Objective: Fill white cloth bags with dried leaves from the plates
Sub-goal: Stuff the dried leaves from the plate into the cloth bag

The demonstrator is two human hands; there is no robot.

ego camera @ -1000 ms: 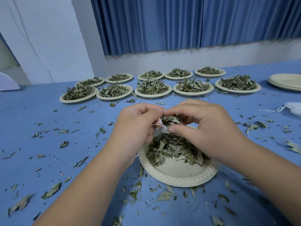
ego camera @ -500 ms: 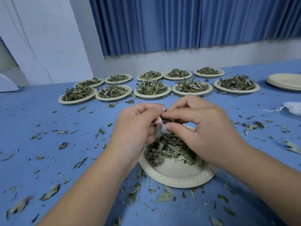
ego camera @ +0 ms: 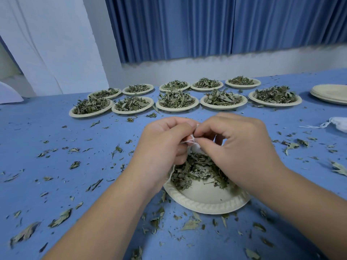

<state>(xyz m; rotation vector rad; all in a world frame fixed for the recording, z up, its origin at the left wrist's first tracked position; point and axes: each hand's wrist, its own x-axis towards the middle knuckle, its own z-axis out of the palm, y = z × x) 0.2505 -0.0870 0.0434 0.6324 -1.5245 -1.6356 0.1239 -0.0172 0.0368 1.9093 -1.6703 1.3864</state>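
A small white cloth bag (ego camera: 195,146) hangs between both hands above a paper plate (ego camera: 206,203) that carries a heap of dried leaves (ego camera: 197,169). My left hand (ego camera: 165,145) grips the bag's neck, where a white drawstring crosses it. My right hand (ego camera: 238,147) pinches the bag's top edge from the other side, fingertips touching those of the left. Most of the bag is hidden behind the fingers, so its contents do not show.
Two rows of plates heaped with dried leaves (ego camera: 177,100) stand at the back of the blue table (ego camera: 56,147). A stack of empty plates (ego camera: 330,93) sits far right, with another white bag (ego camera: 338,124) in front of it. Loose leaf scraps litter the table.
The right hand's fingers have come together with the left hand's at the bag's mouth. The leaves seen at the bag's opening before are hidden now, and the drawstring shows.
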